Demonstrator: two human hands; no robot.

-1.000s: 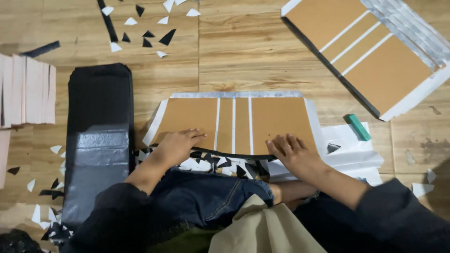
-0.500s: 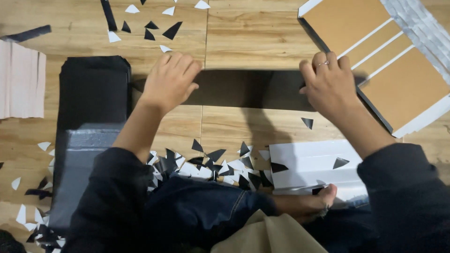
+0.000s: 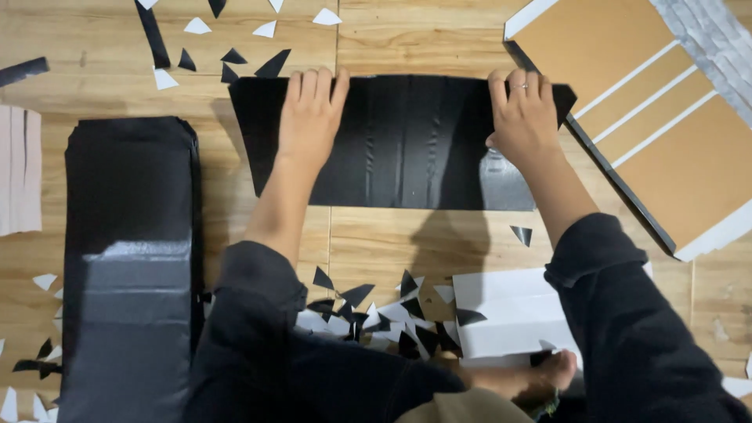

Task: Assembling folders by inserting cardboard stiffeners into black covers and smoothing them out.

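Nearest the person, cut scraps [image 3: 368, 317] and white paper [image 3: 509, 313] litter the wooden floor [image 3: 376, 243]. Farther out, the left hand [image 3: 312, 117] and right hand [image 3: 526, 117] press flat, fingers spread and grasping nothing, on the black sheet [image 3: 407, 145]. Uneven pressure could crease or skew it against the brown panel [image 3: 650, 117] alongside.

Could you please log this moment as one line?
left hand flat on black sheet | right hand flat on same | wooden floor
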